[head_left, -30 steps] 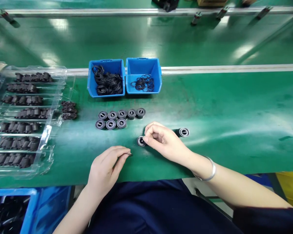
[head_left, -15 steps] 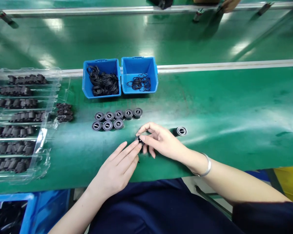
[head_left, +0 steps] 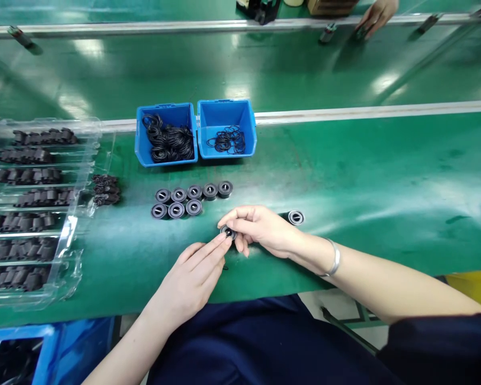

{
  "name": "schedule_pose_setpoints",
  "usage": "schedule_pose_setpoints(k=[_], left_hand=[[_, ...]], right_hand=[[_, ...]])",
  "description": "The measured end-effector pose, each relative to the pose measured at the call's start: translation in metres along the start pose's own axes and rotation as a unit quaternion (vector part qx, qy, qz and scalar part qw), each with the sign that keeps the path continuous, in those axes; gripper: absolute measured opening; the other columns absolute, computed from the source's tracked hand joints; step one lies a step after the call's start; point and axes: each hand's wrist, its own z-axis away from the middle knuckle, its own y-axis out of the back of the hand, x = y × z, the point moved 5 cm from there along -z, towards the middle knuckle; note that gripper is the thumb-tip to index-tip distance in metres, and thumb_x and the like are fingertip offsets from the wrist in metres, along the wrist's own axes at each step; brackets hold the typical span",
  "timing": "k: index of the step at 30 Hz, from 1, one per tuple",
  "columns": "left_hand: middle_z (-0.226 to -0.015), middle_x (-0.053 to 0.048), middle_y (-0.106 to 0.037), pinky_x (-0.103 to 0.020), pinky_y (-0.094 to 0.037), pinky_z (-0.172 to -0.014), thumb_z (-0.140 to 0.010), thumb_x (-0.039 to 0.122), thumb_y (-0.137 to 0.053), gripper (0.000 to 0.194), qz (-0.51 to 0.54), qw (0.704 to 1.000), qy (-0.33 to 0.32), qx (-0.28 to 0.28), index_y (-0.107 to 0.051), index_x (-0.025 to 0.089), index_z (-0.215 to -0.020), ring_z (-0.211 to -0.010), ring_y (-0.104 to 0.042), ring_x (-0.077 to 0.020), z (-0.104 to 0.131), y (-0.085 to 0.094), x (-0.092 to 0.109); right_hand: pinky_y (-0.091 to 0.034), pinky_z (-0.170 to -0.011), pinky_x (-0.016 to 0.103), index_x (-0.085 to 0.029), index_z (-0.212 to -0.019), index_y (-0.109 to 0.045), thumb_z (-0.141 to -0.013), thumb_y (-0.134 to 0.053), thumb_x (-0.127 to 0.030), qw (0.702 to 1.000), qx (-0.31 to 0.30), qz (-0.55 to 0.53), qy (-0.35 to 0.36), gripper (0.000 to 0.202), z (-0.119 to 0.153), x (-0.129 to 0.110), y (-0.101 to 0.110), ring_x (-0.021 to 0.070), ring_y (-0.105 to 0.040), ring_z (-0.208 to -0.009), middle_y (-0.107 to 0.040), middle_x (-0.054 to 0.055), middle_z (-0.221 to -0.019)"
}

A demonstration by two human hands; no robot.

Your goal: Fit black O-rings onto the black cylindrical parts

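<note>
A small black round part (head_left: 226,232) with a pale slot in its middle is held just above the green table. My right hand (head_left: 262,231) pinches it between thumb and curled fingers. Against its near side press the fingertips of my left hand (head_left: 194,278), fingers together and thumb hidden. Below those fingers a bit of thin black ring (head_left: 225,267) shows; whether the hand holds it I cannot tell. Similar round parts (head_left: 194,207) stand in two rows, slots up, to the far left of my hands. Another slotted cylinder (head_left: 295,217) lies tilted beyond my right wrist.
Two blue bins, a left one (head_left: 166,160) and a right one (head_left: 226,154), contain black rings. A clear tray (head_left: 70,224) carries rows of dark parts, with a dark cluster (head_left: 106,190) beside it. Across the table is another person's hand (head_left: 379,16). A blue crate (head_left: 50,347) stands lower left.
The view has tilted slightly upward, so things sit lower in the picture. My hands stay on the round part, its slotted face now showing more. The other person's hand has come further into view.
</note>
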Motion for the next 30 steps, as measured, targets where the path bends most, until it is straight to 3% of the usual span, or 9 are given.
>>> schedule_pose_setpoints(k=[6,10,15,21,27,30], left_hand=[[-0.141,-0.011,-0.058,-0.047,-0.032,-0.112,-0.096,0.008,-0.049,0.022,-0.013,1.0,0.022,0.007,-0.068,0.012,-0.107,-0.138,-0.046,-0.0293,0.002,0.0,0.004],[-0.144,-0.011,-0.054,-0.046,-0.035,-0.108,-0.097,0.008,-0.046,0.025,-0.029,0.999,0.024,-0.014,-0.068,0.012,-0.107,-0.14,-0.043,-0.031,0.0,0.0,0.007],[-0.145,-0.01,-0.054,-0.04,-0.039,-0.099,-0.097,0.01,-0.048,0.023,-0.062,0.998,0.028,0.001,-0.068,0.012,-0.108,-0.132,-0.051,-0.0284,0.001,0.002,0.011],[-0.137,-0.012,-0.061,-0.039,-0.038,-0.102,-0.098,0.01,-0.048,0.025,-0.039,0.998,0.039,0.021,-0.067,0.011,-0.113,-0.127,-0.056,-0.0253,0.007,0.003,0.008],[-0.144,-0.009,-0.055,-0.048,-0.034,-0.107,-0.097,0.008,-0.047,0.024,-0.028,0.999,0.037,-0.011,-0.068,0.011,-0.107,-0.135,-0.048,-0.0322,0.005,0.004,0.007],[-0.148,-0.01,-0.05,-0.043,-0.038,-0.099,-0.097,0.009,-0.047,0.024,-0.049,0.997,0.053,-0.012,-0.068,0.012,-0.11,-0.134,-0.049,-0.0302,0.003,0.002,0.009]], right_hand=[[-0.054,-0.064,0.023,-0.012,-0.114,-0.067,-0.094,-0.061,-0.025,0.992,0.035,-0.099,0.076,0.025,0.019,0.019,-0.007,0.0091,-0.06,-0.063,-0.066,0.003,-0.081],[-0.052,-0.073,0.026,-0.013,-0.121,-0.065,-0.096,-0.058,-0.02,0.992,0.017,-0.101,0.072,0.027,0.023,0.02,-0.01,0.0105,-0.06,-0.072,-0.066,0.003,-0.086],[-0.053,-0.067,0.023,-0.013,-0.125,-0.063,-0.096,-0.057,-0.018,0.995,-0.05,-0.083,0.021,0.03,0.019,0.011,-0.011,0.0097,-0.06,-0.067,-0.065,0.002,-0.082],[-0.051,-0.046,0.017,-0.012,-0.114,-0.063,-0.097,-0.059,-0.028,0.993,-0.094,-0.063,-0.028,0.024,0.006,0.007,-0.013,0.0129,-0.066,-0.065,-0.066,0.004,-0.078],[-0.051,-0.042,0.015,-0.013,-0.11,-0.062,-0.098,-0.057,-0.024,0.994,-0.089,-0.047,-0.047,0.017,0.001,0.007,-0.014,0.0129,-0.067,-0.059,-0.065,0.002,-0.071],[-0.055,-0.044,0.019,-0.014,-0.113,-0.06,-0.101,-0.052,-0.031,0.994,-0.078,-0.062,-0.045,0.022,0.002,0.004,-0.014,0.0159,-0.07,-0.067,-0.069,0.007,-0.089]])
